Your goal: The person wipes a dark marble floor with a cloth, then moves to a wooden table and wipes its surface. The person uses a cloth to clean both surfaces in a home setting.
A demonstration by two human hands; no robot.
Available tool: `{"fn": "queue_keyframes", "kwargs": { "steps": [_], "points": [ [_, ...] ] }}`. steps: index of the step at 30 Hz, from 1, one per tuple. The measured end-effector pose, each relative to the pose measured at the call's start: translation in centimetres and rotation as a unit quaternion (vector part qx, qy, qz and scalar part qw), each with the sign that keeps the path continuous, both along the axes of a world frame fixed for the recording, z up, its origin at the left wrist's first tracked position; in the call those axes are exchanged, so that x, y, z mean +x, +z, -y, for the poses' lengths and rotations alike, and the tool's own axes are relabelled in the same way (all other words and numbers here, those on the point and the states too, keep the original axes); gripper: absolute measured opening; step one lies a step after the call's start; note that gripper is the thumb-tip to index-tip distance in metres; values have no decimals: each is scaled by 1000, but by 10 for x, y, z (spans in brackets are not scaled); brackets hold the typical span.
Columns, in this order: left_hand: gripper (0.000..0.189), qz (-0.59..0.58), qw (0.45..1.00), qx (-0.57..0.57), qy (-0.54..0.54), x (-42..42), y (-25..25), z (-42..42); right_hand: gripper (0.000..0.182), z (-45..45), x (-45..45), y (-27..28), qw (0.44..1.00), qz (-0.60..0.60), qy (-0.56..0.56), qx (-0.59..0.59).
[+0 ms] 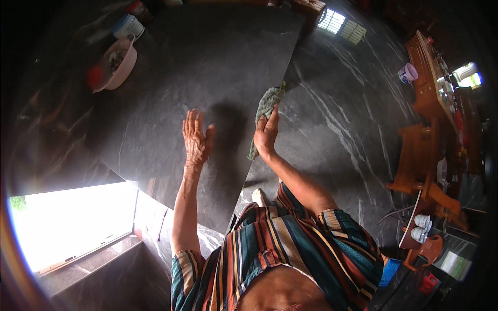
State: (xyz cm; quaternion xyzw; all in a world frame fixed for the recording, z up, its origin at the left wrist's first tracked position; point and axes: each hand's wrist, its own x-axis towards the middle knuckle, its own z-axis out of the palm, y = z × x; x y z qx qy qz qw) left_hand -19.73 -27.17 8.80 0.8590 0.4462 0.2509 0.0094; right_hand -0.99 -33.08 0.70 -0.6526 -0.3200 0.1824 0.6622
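My right hand grips a grey-green fuzzy cloth at the straight edge of a dark stone-look tabletop. Part of the cloth sticks out beyond my fingertips, and a thin end hangs below my palm. My left hand is over the tabletop with its fingers stretched out, thumb apart, and nothing in it. Whether its palm touches the surface cannot be told. A dark shadow falls on the tabletop between the two hands.
At the far left stand a pink plastic basin with things inside and a white tub with a blue lid. A bright window is at lower left. Across the dark veined floor are a purple-white bucket and wooden furniture.
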Motion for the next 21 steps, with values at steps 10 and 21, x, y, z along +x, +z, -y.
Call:
{"fn": "queue_keyframes", "kwargs": {
  "steps": [10, 21],
  "points": [
    [60, -114, 989, -22, 94, -123, -3, 46, 67, 108, -86, -8, 997, 60, 47, 3],
    [62, -156, 980, -33, 116, -148, -16, 72, 73, 128, -97, -13, 996, 45, 76, 8]
  ]
}}
